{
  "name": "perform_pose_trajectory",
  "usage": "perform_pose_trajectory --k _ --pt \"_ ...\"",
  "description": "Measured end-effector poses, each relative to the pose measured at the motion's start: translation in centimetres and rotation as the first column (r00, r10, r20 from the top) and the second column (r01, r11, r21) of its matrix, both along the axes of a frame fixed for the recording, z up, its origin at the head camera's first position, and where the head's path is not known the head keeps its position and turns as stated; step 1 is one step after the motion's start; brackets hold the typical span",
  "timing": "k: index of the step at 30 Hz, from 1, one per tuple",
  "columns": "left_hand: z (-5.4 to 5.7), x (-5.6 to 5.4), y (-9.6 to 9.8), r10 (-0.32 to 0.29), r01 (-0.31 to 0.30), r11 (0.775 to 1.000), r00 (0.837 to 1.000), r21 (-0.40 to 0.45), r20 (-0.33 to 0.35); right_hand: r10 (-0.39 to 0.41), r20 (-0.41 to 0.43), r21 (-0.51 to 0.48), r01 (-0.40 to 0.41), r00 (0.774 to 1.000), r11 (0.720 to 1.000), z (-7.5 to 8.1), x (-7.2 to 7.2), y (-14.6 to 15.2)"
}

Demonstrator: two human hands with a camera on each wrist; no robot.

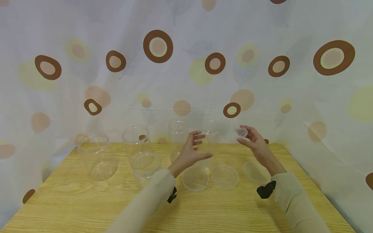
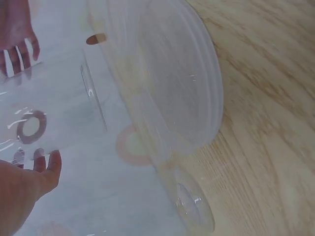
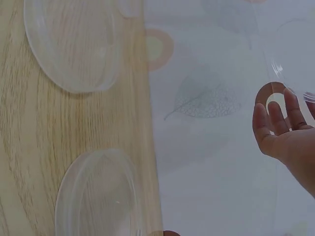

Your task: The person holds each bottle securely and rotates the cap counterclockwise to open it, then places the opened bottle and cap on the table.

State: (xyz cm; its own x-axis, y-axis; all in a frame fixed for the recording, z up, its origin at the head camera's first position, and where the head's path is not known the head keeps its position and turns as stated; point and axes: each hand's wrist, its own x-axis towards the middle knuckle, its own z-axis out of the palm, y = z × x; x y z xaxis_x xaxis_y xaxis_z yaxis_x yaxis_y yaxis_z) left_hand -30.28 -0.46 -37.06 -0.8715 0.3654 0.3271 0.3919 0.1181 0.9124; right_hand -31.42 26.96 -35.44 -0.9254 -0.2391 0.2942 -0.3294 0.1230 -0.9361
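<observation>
A clear cylindrical jar [image 1: 210, 142] stands near the back of the table, right of the middle. My left hand [image 1: 193, 149] reaches round its left side, thumb in front and fingers curved behind. In the left wrist view, the same hand [image 2: 34, 184] shows with bent fingers against the see-through wall. Off to the jar's right, my right hand [image 1: 256, 145] pinches a clear round lid [image 1: 242, 132] in the air. Only the edge of that lid shows beside the right hand [image 3: 290, 130] in the right wrist view.
Clear lids lie flat on the wooden table [image 1: 221, 210]: a left one [image 1: 195, 179], a middle one [image 1: 225, 177] and a right one [image 1: 257, 171]. Several clear jars stand leftward, including a wide jar [image 1: 97, 158] and a tall jar [image 1: 176, 139]. A patterned curtain [image 1: 186, 81] hangs behind.
</observation>
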Motion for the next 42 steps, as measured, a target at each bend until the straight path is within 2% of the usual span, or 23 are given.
perform_pose_trajectory --k 7,16,20,27,32,38,42 --pt "-0.6 -1.3 1.4 0.02 -0.02 1.0 1.0 0.004 -0.015 -0.092 0.07 0.18 0.078 0.993 0.981 -0.9 -0.6 0.6" --pt "-0.2 -1.5 2.4 0.047 -0.047 0.999 0.999 0.012 0.024 -0.11 0.065 0.311 0.084 0.992 0.946 -2.2 -1.4 1.5" --pt "-0.7 -2.2 3.1 0.068 -0.069 0.997 0.997 0.031 0.04 -0.12 0.069 0.37 0.087 0.99 0.925 -2.9 -1.8 1.9" --pt "-1.2 -2.9 4.2 0.125 -0.125 0.992 0.992 0.017 0.014 -0.135 0.025 0.494 0.105 0.991 0.863 -3.8 -1.8 1.6" --pt "-1.4 -3.2 4.7 0.133 -0.133 0.991 0.991 -0.001 -0.016 -0.136 -0.026 0.571 0.126 0.99 0.811 -4.4 -2.0 1.3" --pt "-1.6 -3.4 5.0 0.134 -0.134 0.991 0.991 -0.006 0.008 -0.12 -0.086 0.625 0.148 0.989 0.766 -5.0 -2.4 1.2" --pt "-1.9 -3.5 5.0 0.139 -0.138 0.99 0.99 -0.009 0.026 -0.109 -0.094 0.662 0.144 0.99 0.735 -5.2 -2.6 1.2"
